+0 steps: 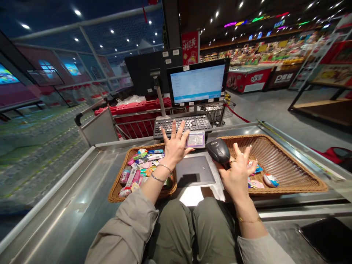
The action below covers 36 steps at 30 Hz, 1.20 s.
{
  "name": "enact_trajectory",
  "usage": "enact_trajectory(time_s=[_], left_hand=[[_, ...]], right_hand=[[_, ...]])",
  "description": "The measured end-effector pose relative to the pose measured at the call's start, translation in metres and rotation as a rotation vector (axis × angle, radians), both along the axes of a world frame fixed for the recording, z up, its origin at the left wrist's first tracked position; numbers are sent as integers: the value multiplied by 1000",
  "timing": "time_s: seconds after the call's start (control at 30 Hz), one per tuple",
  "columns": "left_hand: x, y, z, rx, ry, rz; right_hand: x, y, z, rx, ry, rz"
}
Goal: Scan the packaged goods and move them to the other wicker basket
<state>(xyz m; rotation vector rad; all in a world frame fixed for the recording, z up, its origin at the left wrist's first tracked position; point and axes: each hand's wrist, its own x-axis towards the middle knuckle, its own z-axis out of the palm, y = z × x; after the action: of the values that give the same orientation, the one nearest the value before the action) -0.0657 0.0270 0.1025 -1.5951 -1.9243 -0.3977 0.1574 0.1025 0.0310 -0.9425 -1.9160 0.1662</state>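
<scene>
Head view: checkout surface (77,205), both hands spread open, nothing gripped.
Left hand (176,145) has its fingers fanned, hovering between the keyboard (183,125) and the left wicker basket (115,189), thumb near the small display (195,139). Right hand (238,170) is also splayed and empty, over the near-left corner of the right wicker basket (297,168). The barcode scanner (218,150) sits just beside its thumb; can't tell if they touch. The flat scan pad (194,170) lies between the baskets with nothing on it. Progress, judging by the split: the left basket is heaped with small packets (140,167), while the right holds only a few items (271,179) at its near edge, so I'd say it's early, with the bulk left. Monitor (198,82) is lit; its text is too small to read.
</scene>
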Motion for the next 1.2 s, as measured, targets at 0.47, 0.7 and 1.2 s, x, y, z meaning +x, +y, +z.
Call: enact_trajectory(time_s=[0.47,0.7,1.2], left_hand=[[28,39,0,-47,36,-130],[46,57,1,-84,68,-196],[92,104,11,-41,124,-270]], right_hand=[[13,4,2,-18,144,-130],[19,3,4,-49,203,-183],[31,10,-4,-51,303,-352]])
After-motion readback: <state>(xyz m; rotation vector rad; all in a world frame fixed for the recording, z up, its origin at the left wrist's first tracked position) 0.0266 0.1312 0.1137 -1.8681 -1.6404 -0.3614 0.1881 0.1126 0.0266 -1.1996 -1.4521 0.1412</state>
